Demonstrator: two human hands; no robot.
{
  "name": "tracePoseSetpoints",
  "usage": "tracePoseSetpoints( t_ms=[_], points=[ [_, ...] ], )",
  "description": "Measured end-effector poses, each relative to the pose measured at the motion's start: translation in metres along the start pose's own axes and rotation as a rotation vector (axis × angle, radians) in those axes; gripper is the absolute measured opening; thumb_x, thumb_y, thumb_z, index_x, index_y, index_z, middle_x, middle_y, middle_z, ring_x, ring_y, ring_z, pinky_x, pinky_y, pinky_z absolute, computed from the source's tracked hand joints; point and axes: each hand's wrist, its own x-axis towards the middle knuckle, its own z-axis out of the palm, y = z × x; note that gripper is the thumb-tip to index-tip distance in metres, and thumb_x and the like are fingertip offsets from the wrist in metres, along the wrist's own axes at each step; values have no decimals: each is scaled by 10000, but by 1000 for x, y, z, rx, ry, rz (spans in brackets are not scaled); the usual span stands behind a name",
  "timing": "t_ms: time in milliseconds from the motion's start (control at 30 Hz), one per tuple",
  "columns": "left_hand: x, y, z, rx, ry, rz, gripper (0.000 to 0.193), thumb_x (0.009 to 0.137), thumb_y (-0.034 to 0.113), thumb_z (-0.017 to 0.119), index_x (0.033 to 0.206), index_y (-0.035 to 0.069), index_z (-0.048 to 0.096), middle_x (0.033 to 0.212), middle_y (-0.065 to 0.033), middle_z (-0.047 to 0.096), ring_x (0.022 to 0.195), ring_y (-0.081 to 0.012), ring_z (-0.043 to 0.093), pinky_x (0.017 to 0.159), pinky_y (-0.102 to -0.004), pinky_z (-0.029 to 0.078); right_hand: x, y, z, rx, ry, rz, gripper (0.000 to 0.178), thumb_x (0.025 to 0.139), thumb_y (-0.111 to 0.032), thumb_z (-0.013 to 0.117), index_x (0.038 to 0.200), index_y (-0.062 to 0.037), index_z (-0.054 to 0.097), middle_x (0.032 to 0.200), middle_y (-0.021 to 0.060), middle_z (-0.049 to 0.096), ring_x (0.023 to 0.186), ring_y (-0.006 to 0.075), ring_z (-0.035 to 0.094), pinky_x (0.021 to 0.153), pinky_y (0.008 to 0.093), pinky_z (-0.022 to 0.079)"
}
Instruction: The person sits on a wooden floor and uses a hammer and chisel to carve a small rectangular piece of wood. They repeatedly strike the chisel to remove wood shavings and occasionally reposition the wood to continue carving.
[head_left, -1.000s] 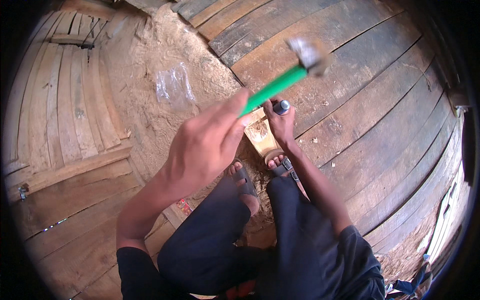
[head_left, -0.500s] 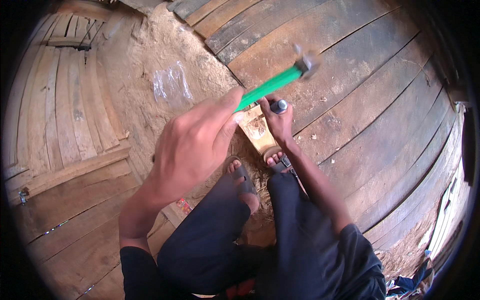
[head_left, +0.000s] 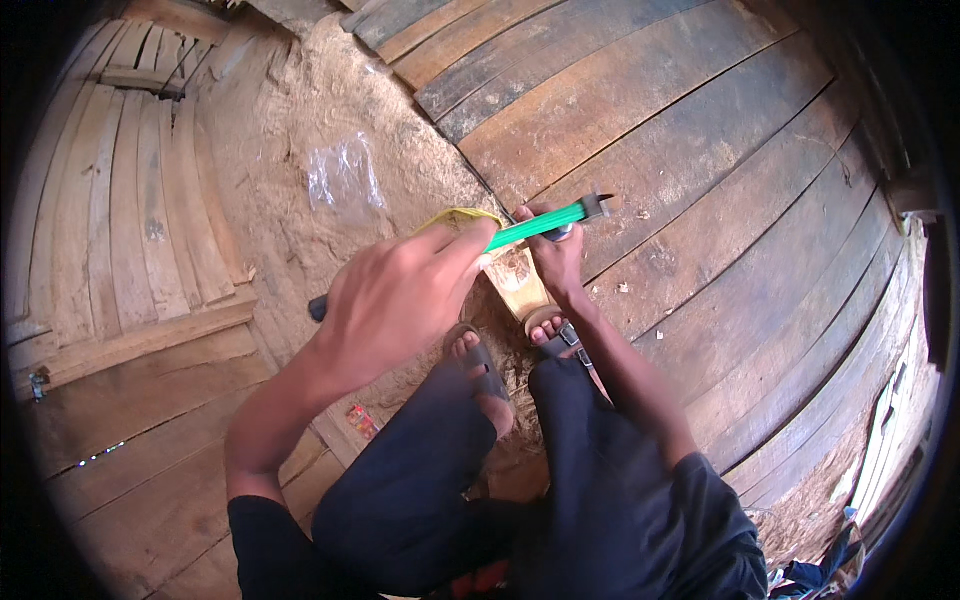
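Observation:
My left hand (head_left: 395,290) is closed round a hammer (head_left: 540,227) with a green handle. Its dark handle end pokes out behind my wrist, and the metal head lies over my right hand (head_left: 558,265). That hand is wrapped round an upright chisel (head_left: 561,234), whose dark handle top shows just under the hammer; its blade is hidden. Below is a pale wooden block (head_left: 520,290) with a rough hollow cut in its upper face. One sandalled foot (head_left: 545,325) presses on the block's near end. A yellow curved edge (head_left: 462,213) shows beyond my left hand; its kind is unclear.
Dark wooden planks (head_left: 690,230) cover the right side. A dusty earthen strip (head_left: 290,170) runs along the left, with a clear plastic wrapper (head_left: 345,175) on it. Wooden boards (head_left: 130,200) stand at the far left. A small red wrapper (head_left: 362,421) lies near my left leg.
The hammer has come down and nearer, from above and beyond the chisel to right over its top. My left hand has dropped with it; my right hand stays almost in place.

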Motion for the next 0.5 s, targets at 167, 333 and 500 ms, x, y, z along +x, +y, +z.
tracePoseSetpoints(
  t_ms=[167,333,500],
  points=[
    [-6,-1,18,-369,372,83,371,897,69,632,1248,-33,573,925,-217,675,753,-318,690,650,-394,548,-2,-11,2,-56,7,12,224,876,-217,705,828,1,688,562,72,577,532,94,504,517,308,442],
    [-18,-27,32,-130,171,-40,348,926,101,610,1233,-58,575,963,-233,684,762,-329,697,654,-401,544,-3,-3,3,-145,-48,36,198,880,-200,717,873,-4,696,665,14,610,593,81,520,551,281,432],
    [-23,-21,44,-211,222,-63,339,931,97,601,1226,-68,580,922,-227,686,725,-305,692,646,-386,543,-5,8,5,-39,-7,-13,205,876,-209,709,846,-7,691,583,66,591,539,96,506,515,295,432]
  ],
)
